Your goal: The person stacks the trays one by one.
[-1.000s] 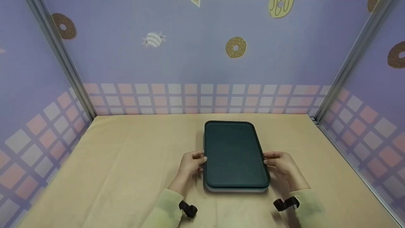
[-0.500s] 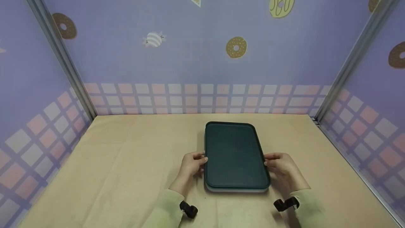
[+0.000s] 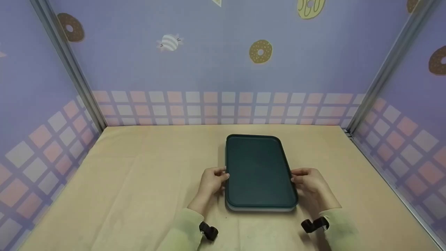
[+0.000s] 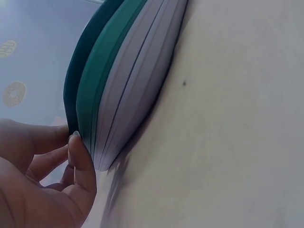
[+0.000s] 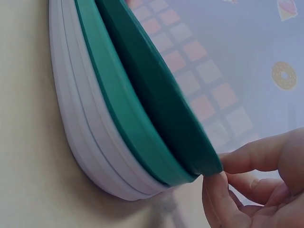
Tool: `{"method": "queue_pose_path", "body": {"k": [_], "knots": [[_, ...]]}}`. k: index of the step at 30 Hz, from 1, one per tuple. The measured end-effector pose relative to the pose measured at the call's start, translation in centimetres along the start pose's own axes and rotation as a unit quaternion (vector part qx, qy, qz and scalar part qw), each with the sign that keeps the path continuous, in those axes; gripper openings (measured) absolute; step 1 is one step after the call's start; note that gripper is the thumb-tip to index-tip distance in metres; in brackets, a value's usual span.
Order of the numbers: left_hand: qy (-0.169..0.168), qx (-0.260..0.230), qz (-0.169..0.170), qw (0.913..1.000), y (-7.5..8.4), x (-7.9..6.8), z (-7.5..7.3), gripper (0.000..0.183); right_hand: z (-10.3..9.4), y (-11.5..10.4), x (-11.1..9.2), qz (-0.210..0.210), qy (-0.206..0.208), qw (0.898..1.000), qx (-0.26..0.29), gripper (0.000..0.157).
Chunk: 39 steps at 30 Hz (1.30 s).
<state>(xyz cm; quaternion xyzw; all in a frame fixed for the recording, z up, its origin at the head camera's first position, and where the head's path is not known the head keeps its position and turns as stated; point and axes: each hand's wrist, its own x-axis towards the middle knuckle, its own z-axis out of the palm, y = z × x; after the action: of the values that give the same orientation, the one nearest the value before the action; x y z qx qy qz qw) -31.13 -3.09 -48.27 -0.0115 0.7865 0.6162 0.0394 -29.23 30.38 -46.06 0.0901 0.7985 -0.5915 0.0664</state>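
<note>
A dark green rectangular tray [image 3: 258,170] with a raised rim lies on top of a stack, right of the table's middle. My left hand [image 3: 211,179] pinches its left long edge, thumb over the rim. On the opposite edge, my right hand [image 3: 310,179] pinches the rim between thumb and fingers. In the right wrist view, the dark tray [image 5: 156,99] stands slightly off the brighter green layer [image 5: 128,118] beneath it, with a narrow shadowed gap. Below that, the left wrist view shows pale grey layers [image 4: 137,71] close over the table. The inside of the stack is hidden.
A cream cloth [image 3: 139,184] covers the table around the stack. Purple printed walls [image 3: 209,69] enclose the back and sides, with metal posts [image 3: 75,76] at the corners. Black wrist straps [image 3: 209,230] sit over pale green sleeves [image 3: 184,228].
The tray's far edge has come very slightly nearer to me. Both hands keep their pinch on its long edges.
</note>
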Motion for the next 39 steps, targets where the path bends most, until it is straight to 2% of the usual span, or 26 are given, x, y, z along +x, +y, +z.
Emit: {"method": "queue_pose_path", "body": {"k": [8,14,18,24,29,39], "knots": [[0.003,0.008,0.001,1.0000,0.15,-0.01,-0.02,0.036,0.17,-0.13,-0.03,0.004,0.002,1.000,-0.014,0.039],[0.006,0.038,0.014,0.9992,0.24,0.30,-0.03,0.037,0.22,0.01,0.19,0.011,-0.008,1.000,0.012,0.042],[0.001,0.042,0.025,0.9988,0.08,0.59,-0.01,0.041,0.16,0.31,0.52,0.016,-0.018,1.000,0.020,0.045],[-0.020,0.024,0.021,0.9993,0.00,0.74,0.05,0.047,0.26,0.64,0.78,0.027,-0.044,0.999,0.010,0.058],[-0.026,0.003,0.013,0.9996,-0.04,0.72,0.10,0.047,0.21,0.57,0.75,0.031,-0.056,0.998,0.001,0.057],[-0.039,-0.005,0.015,0.9991,-0.24,0.68,0.01,0.050,-0.05,0.71,0.64,0.026,-0.057,0.998,0.001,0.056]]}}
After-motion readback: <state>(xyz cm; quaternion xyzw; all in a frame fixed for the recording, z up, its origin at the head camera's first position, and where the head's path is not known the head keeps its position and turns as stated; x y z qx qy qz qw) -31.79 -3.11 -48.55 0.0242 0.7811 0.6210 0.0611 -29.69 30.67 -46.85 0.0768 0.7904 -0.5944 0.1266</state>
